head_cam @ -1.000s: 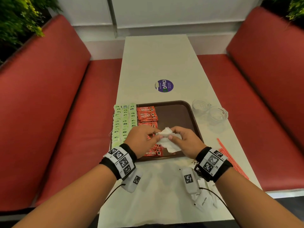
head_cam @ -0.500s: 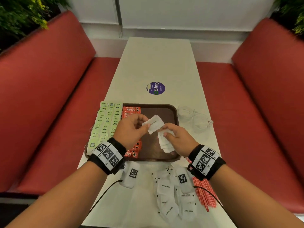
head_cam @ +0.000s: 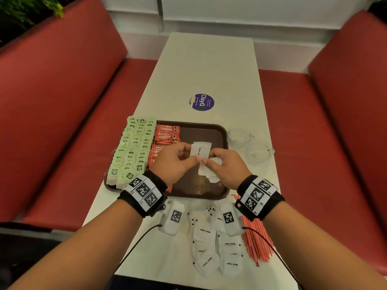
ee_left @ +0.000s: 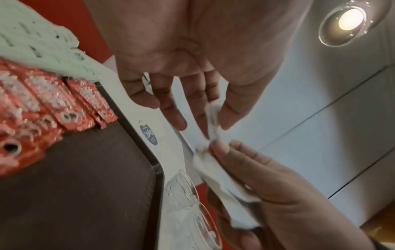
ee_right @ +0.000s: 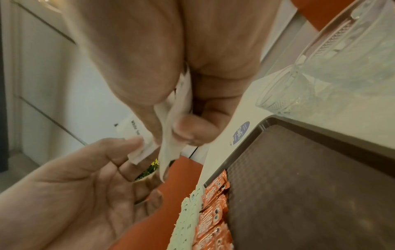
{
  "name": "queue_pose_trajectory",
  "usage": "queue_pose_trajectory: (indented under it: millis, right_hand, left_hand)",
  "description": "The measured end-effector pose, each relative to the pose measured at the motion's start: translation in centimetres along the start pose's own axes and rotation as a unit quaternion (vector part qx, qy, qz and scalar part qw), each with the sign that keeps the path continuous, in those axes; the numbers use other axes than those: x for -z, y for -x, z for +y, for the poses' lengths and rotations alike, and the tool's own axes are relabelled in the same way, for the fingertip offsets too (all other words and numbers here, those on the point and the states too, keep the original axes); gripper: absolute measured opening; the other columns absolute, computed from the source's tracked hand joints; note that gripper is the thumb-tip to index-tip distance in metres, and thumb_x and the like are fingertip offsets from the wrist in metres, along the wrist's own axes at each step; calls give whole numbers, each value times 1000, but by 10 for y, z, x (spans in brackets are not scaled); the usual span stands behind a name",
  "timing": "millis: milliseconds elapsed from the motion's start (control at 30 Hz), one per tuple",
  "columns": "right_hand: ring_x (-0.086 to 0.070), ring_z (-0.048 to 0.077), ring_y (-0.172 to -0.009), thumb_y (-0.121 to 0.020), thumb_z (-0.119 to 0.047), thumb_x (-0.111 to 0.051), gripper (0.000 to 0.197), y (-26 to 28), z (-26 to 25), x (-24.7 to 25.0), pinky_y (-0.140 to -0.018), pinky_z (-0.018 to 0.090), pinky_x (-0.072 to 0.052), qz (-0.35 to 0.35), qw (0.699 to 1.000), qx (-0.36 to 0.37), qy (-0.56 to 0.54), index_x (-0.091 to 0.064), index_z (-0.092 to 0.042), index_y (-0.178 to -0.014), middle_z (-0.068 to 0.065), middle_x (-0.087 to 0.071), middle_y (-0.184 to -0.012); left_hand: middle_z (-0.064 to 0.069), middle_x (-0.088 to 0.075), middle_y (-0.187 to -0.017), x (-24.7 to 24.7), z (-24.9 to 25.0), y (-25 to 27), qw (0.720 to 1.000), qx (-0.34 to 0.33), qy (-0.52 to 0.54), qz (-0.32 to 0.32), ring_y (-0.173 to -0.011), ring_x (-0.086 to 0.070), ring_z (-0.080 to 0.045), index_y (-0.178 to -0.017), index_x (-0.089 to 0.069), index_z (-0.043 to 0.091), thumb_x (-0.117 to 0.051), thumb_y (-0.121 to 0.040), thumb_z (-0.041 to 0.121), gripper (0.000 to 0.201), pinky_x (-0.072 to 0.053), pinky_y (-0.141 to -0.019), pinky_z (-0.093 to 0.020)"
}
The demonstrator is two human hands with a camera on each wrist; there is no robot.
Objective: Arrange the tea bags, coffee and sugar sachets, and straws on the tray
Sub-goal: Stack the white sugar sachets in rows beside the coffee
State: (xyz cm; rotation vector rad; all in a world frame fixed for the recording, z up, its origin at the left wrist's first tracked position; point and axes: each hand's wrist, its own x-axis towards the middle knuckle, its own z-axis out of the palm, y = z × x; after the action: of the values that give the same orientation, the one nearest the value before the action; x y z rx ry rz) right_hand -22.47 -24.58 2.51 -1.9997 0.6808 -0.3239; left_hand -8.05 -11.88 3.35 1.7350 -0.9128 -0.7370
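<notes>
Two bare forearms wearing tagged wrist rigs

Both arms are showing no sleeves. Each wrist is wearing a wide black band, the left wristband (head_cam: 144, 195) and the right wristband (head_cam: 259, 196), and each band is carrying a white strip printed with three square black-and-white marker codes, with small characters beside them. Under each wrist a rounded white camera pod is hanging, the left pod (head_cam: 172, 219) and the right pod (head_cam: 230, 220), each bearing one more square code. A thin black cable (head_cam: 134, 248) is trailing back from the left pod, and another black cable (head_cam: 270, 245) from the right.
</notes>
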Motion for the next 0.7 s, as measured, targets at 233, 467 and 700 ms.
queue_pose_trajectory:
  millis: [233,467,700]
  right_hand:
    - [-60,0,-59,-93,-26,-68,6,-29,12,5,-49,12,-45,1,995,-18,94,-74,-24,-94,-20,-64,-77]
    - [-63,4,-84,-88,-11,-68,20,-53,30,6,-70,6,-48,19,997,-48,58,-68,-24,-103,-15,-64,-99]
    - [-59,3,-103,-88,-10,-72,39,-53,40,3,-86,4,-42,30,997,-59,35,-60,-24,-122,-16,-62,-108]
  left_hand:
    - [16,-65,-78,27,-5,-38,974,-46,-221,-30,-68,-56,5,-96,-75,24,-73,-86,24,11,-45,-68,-16]
    - [3,-70,-86,33,-37,-118,943,39,-331,-15,-81,-63,-16,-88,-76,22,-71,-85,28,9,-45,-72,-26]
    - [-7,-72,-116,17,-70,-185,923,138,-358,16,-105,-65,-28,-114,-75,19,-63,-95,31,26,-46,-82,-28]
